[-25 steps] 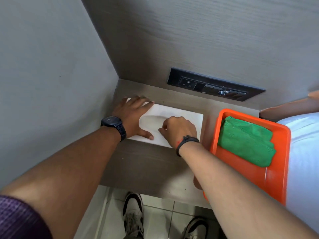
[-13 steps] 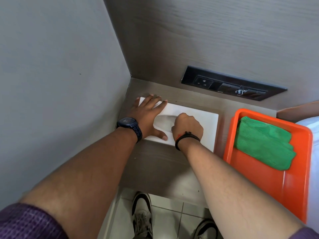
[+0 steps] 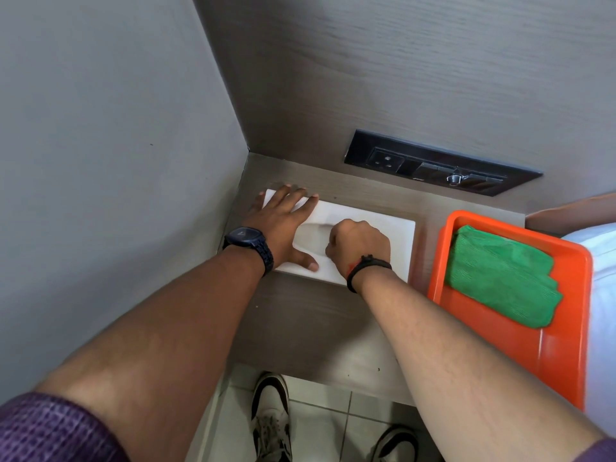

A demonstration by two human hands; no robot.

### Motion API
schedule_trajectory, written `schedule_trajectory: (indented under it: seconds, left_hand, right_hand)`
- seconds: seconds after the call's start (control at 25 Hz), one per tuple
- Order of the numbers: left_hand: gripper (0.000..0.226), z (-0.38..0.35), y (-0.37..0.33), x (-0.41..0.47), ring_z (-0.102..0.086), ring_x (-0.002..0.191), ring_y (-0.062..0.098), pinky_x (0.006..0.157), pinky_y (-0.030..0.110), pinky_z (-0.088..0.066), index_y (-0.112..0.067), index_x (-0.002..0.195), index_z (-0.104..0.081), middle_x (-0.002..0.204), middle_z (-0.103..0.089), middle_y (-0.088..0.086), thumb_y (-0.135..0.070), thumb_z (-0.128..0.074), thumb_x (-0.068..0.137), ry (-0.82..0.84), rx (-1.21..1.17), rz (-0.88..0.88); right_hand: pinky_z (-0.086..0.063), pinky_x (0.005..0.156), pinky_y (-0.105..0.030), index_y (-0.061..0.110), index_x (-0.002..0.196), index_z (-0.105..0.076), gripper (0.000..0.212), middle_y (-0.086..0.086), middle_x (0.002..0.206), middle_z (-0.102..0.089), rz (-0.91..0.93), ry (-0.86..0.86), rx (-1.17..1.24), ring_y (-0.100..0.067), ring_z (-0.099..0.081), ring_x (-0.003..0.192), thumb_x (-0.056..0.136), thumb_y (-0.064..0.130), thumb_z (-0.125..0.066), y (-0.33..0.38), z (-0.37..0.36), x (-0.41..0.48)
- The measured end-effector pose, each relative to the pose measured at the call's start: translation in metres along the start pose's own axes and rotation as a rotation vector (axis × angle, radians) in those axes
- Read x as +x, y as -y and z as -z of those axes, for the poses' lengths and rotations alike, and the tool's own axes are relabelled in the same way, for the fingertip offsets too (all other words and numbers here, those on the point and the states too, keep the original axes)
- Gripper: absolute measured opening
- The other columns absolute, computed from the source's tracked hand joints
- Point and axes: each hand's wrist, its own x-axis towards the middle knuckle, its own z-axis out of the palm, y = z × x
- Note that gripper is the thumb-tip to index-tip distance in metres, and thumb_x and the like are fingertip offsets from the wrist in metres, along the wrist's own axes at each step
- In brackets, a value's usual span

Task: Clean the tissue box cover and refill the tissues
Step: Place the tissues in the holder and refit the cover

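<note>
A flat white tissue box cover [image 3: 396,241] lies on the wooden desk [image 3: 300,328] near the corner. My left hand [image 3: 280,225] rests flat on its left end, fingers spread, palm down, with a dark watch on the wrist. My right hand [image 3: 358,246] is curled into a fist over the middle of the cover, its fingertips tucked at the oval opening [image 3: 313,233]. What the curled fingers touch or hold is hidden. No tissue shows.
An orange tray [image 3: 566,361] stands to the right of the cover with a folded green cloth [image 3: 500,278] in it. A black socket panel [image 3: 433,161] sits in the back wall. A grey wall [image 3: 100,161] closes the left side. White bedding [image 3: 603,278] lies far right. My shoes [image 3: 271,418] are below the desk edge.
My view has swung left, so everything sits further right in the frame. Both hands have stayed on the cover, the right fist still at the opening.
</note>
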Motion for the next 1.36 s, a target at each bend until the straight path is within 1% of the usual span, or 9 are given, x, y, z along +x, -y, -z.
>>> schedule_trajectory:
  seconds: [0.2, 0.32, 0.44, 0.68, 0.96, 1.08, 1.16, 1.24, 1.36]
  left_hand:
    - [0.123, 0.002, 0.001, 0.0, 0.0, 0.145, 0.022, 0.114, 0.052, -0.006, -0.026, 0.15, -0.007, 0.159, -0.011, 0.001, -0.079, -0.064, 0.055, 0.004, -0.01, -0.002]
    - [0.122, 0.001, 0.001, -0.001, -0.001, 0.145, 0.022, 0.114, 0.053, -0.008, -0.026, 0.15, -0.007, 0.159, -0.012, 0.002, -0.078, -0.065, 0.055, 0.002, -0.007, -0.005]
    - [0.122, 0.002, 0.001, 0.0, 0.0, 0.145, 0.023, 0.114, 0.053, -0.008, -0.026, 0.15, -0.006, 0.159, -0.011, 0.002, -0.078, -0.064, 0.056, 0.011, 0.005, 0.002]
    - [0.12, 0.004, -0.004, -0.003, 0.006, 0.144, 0.028, 0.114, 0.053, -0.004, -0.027, 0.15, -0.004, 0.159, -0.005, 0.002, -0.08, -0.061, 0.058, 0.013, 0.114, 0.036]
    - [0.116, 0.009, -0.011, -0.008, 0.005, 0.145, 0.029, 0.115, 0.051, -0.004, -0.027, 0.15, 0.0, 0.16, 0.0, 0.003, -0.077, -0.06, 0.064, 0.046, 0.113, 0.1]
    - [0.113, 0.01, -0.015, -0.013, -0.003, 0.144, 0.03, 0.116, 0.05, -0.01, -0.025, 0.15, -0.008, 0.159, -0.007, 0.005, -0.074, -0.063, 0.065, 0.015, 0.106, 0.109]
    - [0.103, 0.015, -0.018, -0.019, -0.017, 0.141, 0.029, 0.112, 0.047, -0.02, -0.024, 0.148, -0.021, 0.156, -0.019, 0.006, -0.069, -0.067, 0.067, -0.062, 0.088, 0.104]
    - [0.087, 0.025, -0.022, -0.027, -0.034, 0.133, 0.03, 0.104, 0.044, -0.032, -0.023, 0.142, -0.036, 0.15, -0.034, 0.006, -0.06, -0.069, 0.07, -0.155, 0.032, 0.1]
    - [0.065, 0.057, -0.03, -0.036, -0.049, 0.118, 0.032, 0.092, 0.041, -0.041, -0.022, 0.131, -0.051, 0.136, -0.05, 0.008, -0.051, -0.068, 0.075, -0.3, -0.061, 0.101]
  right_hand:
    - [-0.041, 0.061, -0.031, 0.012, 0.1, -0.064, 0.015, -0.011, 0.09, -0.068, 0.106, -0.038, -0.137, -0.032, -0.064, 0.081, 0.087, 0.011, -0.055, 0.005, -0.006, 0.003]
    - [-0.04, 0.057, -0.032, 0.009, 0.09, -0.064, 0.015, -0.011, 0.081, -0.066, 0.122, -0.048, -0.175, -0.031, -0.058, 0.067, 0.086, 0.004, -0.05, 0.007, -0.007, 0.005]
    - [-0.036, 0.056, -0.03, 0.011, 0.086, -0.066, 0.016, -0.01, 0.077, -0.066, 0.137, -0.035, -0.128, -0.028, -0.048, 0.06, 0.086, 0.009, -0.05, 0.004, -0.004, 0.002]
    - [-0.033, 0.054, -0.028, 0.02, 0.081, -0.07, 0.021, -0.003, 0.071, -0.068, 0.219, -0.167, 0.031, -0.029, -0.059, 0.067, 0.086, 0.027, -0.05, -0.007, 0.014, -0.016]
    - [-0.036, 0.057, -0.026, 0.023, 0.084, -0.067, 0.015, 0.001, 0.073, -0.069, 0.231, -0.227, 0.133, -0.027, -0.062, 0.068, 0.083, 0.026, -0.053, -0.013, 0.01, -0.026]
    - [-0.039, 0.061, -0.027, 0.027, 0.098, -0.064, 0.019, 0.003, 0.076, -0.07, 0.204, -0.223, 0.192, -0.027, -0.063, 0.072, 0.083, 0.031, -0.053, -0.016, 0.014, -0.028]
    - [-0.042, 0.063, -0.029, 0.028, 0.105, -0.062, 0.025, 0.004, 0.074, -0.07, 0.193, -0.273, 0.245, -0.027, -0.064, 0.073, 0.082, 0.034, -0.053, -0.016, 0.022, -0.032]
    - [-0.043, 0.062, -0.028, 0.029, 0.101, -0.064, 0.023, 0.005, 0.065, -0.066, 0.158, -0.363, 0.329, -0.025, -0.064, 0.07, 0.08, 0.034, -0.056, -0.012, 0.042, -0.041]
    - [-0.047, 0.058, -0.029, 0.023, 0.087, -0.068, 0.011, 0.008, 0.05, -0.051, 0.152, -0.583, 0.562, -0.02, -0.057, 0.056, 0.077, 0.026, -0.065, -0.012, 0.095, -0.065]
